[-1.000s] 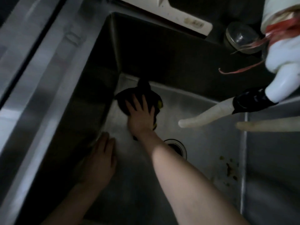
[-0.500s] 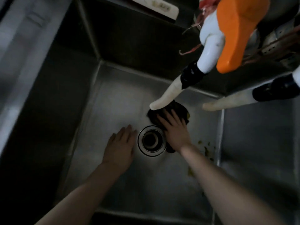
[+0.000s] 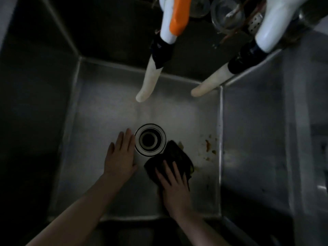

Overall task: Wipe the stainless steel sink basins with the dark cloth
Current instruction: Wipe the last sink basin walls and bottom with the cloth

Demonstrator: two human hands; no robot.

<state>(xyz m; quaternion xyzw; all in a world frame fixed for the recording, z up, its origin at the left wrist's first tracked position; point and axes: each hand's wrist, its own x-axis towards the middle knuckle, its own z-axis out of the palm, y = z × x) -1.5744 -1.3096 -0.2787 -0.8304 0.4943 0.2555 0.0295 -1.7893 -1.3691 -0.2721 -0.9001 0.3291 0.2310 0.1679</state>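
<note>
Steel basin (image 3: 106, 107): our right hand (image 3: 174, 185) presses flat on the cloth (image 3: 174, 155) right of the drain (image 3: 150, 139), left hand (image 3: 120, 155) open and empty left of it; we may sweep scraps (image 3: 208, 145) into it.

Looking straight down into a deep stainless steel sink basin (image 3: 110, 107), dimly lit. Round drain (image 3: 150, 139) at the middle of the floor. Left hand (image 3: 121, 155) flat on the floor, fingers spread, just left of the drain. Right hand (image 3: 174, 183) pressed flat on a dark cloth (image 3: 173, 155), bunched just right of and below the drain. Brownish food scraps (image 3: 208, 145) near the right wall, apart from the cloth. Two pale hose spouts (image 3: 149, 82) hanging over the far side, an orange handle (image 3: 178, 16) above the left one.
</note>
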